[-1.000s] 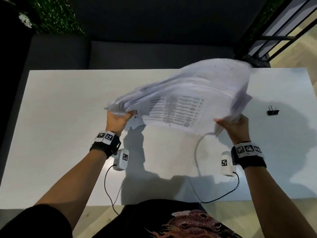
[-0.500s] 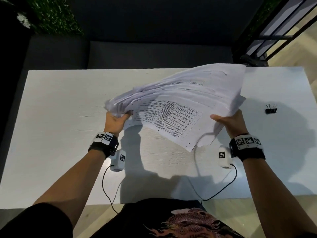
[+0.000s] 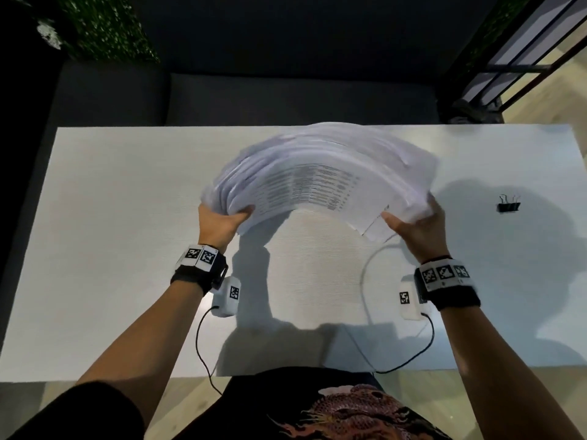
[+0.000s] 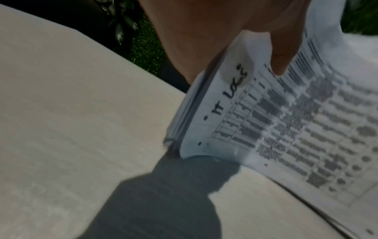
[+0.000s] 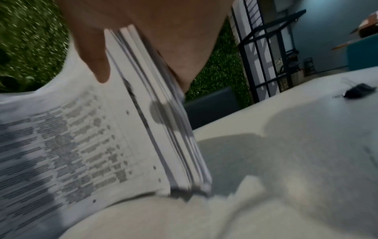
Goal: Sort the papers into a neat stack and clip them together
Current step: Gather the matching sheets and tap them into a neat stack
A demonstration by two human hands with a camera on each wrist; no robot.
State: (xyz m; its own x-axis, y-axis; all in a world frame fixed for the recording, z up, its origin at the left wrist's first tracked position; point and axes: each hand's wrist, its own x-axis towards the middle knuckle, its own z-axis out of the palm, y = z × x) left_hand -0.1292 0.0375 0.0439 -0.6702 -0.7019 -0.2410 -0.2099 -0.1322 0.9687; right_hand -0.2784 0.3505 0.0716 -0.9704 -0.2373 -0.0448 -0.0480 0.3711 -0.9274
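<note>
A thick stack of printed papers [image 3: 320,176] is held above the white table [image 3: 111,217], bowed upward in an arch and blurred. My left hand [image 3: 222,217] grips its left end, thumb under the front sheet [image 4: 282,61]. My right hand [image 3: 416,223] grips the right end, thumb on the printed side [image 5: 96,61]. In the wrist views the lower corners of the papers [image 4: 204,145] [image 5: 184,177] sit at or just above the table. A black binder clip [image 3: 509,205] lies on the table to the right of my right hand, also seen as a dark blur, the clip [image 5: 360,92].
Thin cables [image 3: 368,281] run from the wrist cameras across the table's near edge. A dark sofa [image 3: 254,96] stands behind the table, with green foliage [image 3: 104,27] at the back left and a black metal frame [image 3: 524,52] at the back right.
The papers were tilted up to the right and fanned out; now both hands hold them level and bowed in an arch, lower over the table, with the edges closer together.
</note>
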